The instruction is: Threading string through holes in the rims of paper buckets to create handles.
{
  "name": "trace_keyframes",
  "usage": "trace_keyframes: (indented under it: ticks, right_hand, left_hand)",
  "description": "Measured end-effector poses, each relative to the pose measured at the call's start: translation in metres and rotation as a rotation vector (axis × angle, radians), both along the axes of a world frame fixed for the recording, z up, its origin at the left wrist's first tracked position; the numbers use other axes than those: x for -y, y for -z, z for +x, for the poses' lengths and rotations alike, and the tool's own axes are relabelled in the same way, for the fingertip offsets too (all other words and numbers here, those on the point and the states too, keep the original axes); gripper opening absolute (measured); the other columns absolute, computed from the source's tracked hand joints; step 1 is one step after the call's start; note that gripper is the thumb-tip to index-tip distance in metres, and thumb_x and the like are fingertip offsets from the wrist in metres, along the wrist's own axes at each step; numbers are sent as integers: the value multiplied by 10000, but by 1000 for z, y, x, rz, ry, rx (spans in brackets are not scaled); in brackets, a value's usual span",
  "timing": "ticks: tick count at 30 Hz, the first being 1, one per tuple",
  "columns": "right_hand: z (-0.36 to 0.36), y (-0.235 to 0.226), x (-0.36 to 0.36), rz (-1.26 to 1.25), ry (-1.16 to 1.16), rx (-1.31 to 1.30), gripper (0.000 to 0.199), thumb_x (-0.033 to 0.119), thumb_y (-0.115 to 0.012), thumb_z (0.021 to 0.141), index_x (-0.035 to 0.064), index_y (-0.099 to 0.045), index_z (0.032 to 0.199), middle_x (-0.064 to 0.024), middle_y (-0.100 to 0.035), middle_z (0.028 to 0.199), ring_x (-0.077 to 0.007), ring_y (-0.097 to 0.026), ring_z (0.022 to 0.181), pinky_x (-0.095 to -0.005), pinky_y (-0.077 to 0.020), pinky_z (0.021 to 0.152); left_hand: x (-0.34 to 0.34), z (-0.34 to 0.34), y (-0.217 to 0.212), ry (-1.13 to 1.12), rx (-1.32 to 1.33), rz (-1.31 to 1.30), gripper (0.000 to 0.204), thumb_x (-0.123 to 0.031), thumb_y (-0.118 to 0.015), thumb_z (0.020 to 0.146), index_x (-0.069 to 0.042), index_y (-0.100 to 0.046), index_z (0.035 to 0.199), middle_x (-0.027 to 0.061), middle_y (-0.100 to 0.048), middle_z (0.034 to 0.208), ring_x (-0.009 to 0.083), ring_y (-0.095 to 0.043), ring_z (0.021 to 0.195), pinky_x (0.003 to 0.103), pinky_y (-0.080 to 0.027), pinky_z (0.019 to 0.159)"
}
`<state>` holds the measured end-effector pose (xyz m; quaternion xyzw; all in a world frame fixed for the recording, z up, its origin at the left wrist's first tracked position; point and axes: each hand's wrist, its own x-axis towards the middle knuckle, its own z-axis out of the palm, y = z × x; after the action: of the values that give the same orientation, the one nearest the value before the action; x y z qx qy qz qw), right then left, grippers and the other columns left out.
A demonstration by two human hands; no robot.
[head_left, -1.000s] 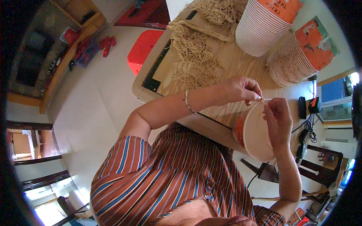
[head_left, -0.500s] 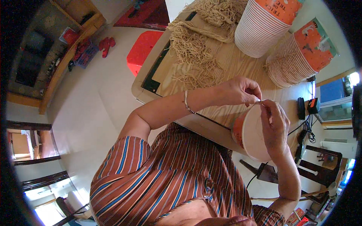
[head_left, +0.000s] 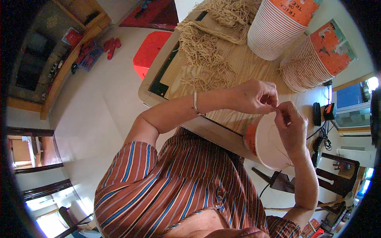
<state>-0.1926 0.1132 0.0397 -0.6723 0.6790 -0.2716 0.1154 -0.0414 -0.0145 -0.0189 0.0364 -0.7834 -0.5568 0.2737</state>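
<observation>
At the table's right front edge, a paper bucket [head_left: 265, 142] lies tilted, its white inside toward me and its orange printed outside to the left. My left hand [head_left: 257, 97], with a bracelet on the wrist, pinches at the bucket's upper rim. Close against it, my right hand [head_left: 292, 126] is also closed, thumb and fingers pressed together. A thin tan cord [head_left: 282, 150] hangs across the bucket's opening from beneath the right hand. The fingertips hide the cord's end and the exact spot where they meet.
Loose tan cords [head_left: 204, 51] lie heaped on the wooden table [head_left: 186, 85]. Two nested bucket stacks, one plain-sided [head_left: 274, 33] and one with cords draped over it [head_left: 303, 67], stand at the back right. A red stool [head_left: 149, 53] is left of the table; black cables [head_left: 326, 137] hang at right.
My hands have shifted slightly and the fingertips have drawn together over the rim. More of the cord now shows across the bucket's opening. The bucket stays nearly in place.
</observation>
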Motion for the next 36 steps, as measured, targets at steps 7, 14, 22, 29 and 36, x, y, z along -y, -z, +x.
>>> trace_keyframes:
  ticks: [7, 14, 22, 29, 36]
  right_hand:
    - [-20, -7, 15, 208, -69, 181, 27, 49, -604, 826, 27, -590, 836, -49, -586, 639, -117, -525, 529, -288, -447, 498]
    - [-32, -21, 31, 586, -24, 721, 65, 79, -571, 857, 43, -592, 807, 15, -518, 616, -58, -456, 487, -221, -369, 418]
    - [-24, -12, 19, 493, 18, 640, 73, 70, -555, 884, 33, -561, 821, 5, -523, 649, -84, -501, 562, -236, -431, 526]
    - [-18, 2, -1, 123, -102, 124, 128, 61, -636, 862, 19, -532, 924, -123, -636, 824, -204, -658, 769, -315, -516, 689]
    - [-4, -5, 0, 42, -22, 180, 185, 57, -644, 861, 24, -530, 1003, -130, -656, 844, -226, -689, 816, -329, -544, 690]
  left_hand:
    - [4, -1, 4, 7, -29, -52, 140, -155, -672, 844, -27, -622, 874, 45, -548, 832, 129, -563, 745, 276, -476, 679]
    - [5, -1, -2, 48, -15, -54, 145, -139, -669, 840, -14, -658, 913, 46, -543, 816, 136, -558, 733, 274, -469, 675]
    - [-3, 0, 8, 57, 15, 253, 129, -133, -637, 880, -20, -659, 938, 14, -581, 799, 95, -563, 729, 259, -472, 661]
    - [-5, -6, 21, 188, 32, 718, 156, -154, -619, 904, -5, -641, 945, 6, -626, 803, 76, -576, 724, 242, -477, 663]
    - [-4, -10, 15, 143, 71, 633, 145, -165, -622, 905, -27, -639, 948, -4, -611, 783, 80, -566, 715, 244, -472, 660]
